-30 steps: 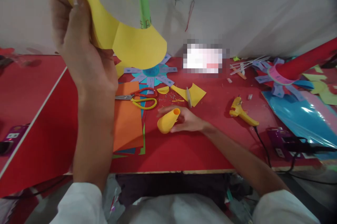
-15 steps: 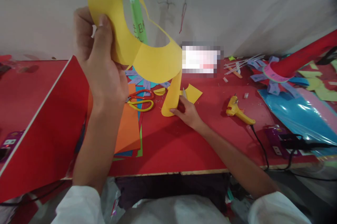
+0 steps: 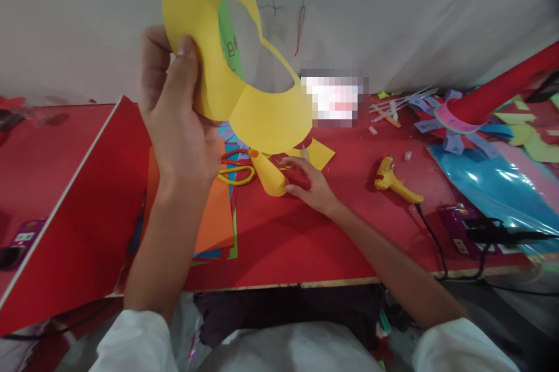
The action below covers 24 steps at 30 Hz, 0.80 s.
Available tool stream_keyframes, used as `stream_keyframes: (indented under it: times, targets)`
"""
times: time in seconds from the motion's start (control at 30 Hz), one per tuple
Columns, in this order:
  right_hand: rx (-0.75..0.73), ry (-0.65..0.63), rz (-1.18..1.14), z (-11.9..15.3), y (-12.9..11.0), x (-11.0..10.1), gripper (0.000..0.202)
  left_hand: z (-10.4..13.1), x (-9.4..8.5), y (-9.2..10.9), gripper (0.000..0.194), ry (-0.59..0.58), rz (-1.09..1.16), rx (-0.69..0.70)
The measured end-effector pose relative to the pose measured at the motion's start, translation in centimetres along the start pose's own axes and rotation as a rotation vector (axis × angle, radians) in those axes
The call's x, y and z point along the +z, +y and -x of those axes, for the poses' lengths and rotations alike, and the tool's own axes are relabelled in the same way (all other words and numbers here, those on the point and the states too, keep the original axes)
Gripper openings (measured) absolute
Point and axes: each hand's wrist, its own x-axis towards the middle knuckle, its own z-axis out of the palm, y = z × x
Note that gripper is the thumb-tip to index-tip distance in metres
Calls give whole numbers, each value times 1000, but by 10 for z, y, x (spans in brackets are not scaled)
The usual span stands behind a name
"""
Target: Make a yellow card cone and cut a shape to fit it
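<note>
In the head view, my left hand (image 3: pixel 179 110) is raised and closed on a yellow paper ring (image 3: pixel 266 121). The ring is a wide curved band with a large hole in its middle. A rolled yellow paper cone (image 3: pixel 269 175) leans to the left on the red table, its narrow end up. My right hand (image 3: pixel 314 186) is just to the right of the cone, its fingers apart. The thumb tip is at the cone's lower edge; whether they touch, I cannot tell. Scissors (image 3: pixel 238 175) with red and yellow handles lie left of the cone, partly behind my left hand.
Orange paper (image 3: pixel 213 218) tops a stack of coloured sheets. A yellow glue gun (image 3: pixel 397 181) and purple power strip (image 3: pixel 465 231) are on the right, with cords over the table edge. A red board (image 3: pixel 74 215) slants at left. Yellow paper scrap (image 3: pixel 321 153) lies behind my right hand.
My right hand has let go of the yellow paper cone, which has tipped to the left. My left hand and the paper ring have shifted slightly right and down in view.
</note>
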Motion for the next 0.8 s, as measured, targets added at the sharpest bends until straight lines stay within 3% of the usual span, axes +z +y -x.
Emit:
stream_keyframes:
  times: [0.13, 0.27, 0.33, 0.43, 0.5, 0.63, 0.8]
  targets:
    - [-17, -43, -4, -1, 2, -7, 61, 3, 2, 2, 38, -25, 6, -16]
    - [-95, -197, 78, 2, -4, -2, 96, 6, 2, 1, 34, -30, 1, -63]
    - [-199, -317, 230, 6, -11, 10, 102, 6, 1, -1, 34, -30, 0, -80]
    - [-380, -356, 460, 14, -21, 33, 56, 6, 1, -5, 35, -56, -1, -73]
    - [-452, -368, 557, 18, -25, 45, 43, 6, 1, -7, 35, -67, -5, -66]
    - [-412, -297, 556, 18, -24, 41, 38, 6, 1, -5, 35, -30, -17, -77]
    - [-116, -13, 201, 5, -9, 15, 44, -5, -8, 1, 30, -11, -26, -14]
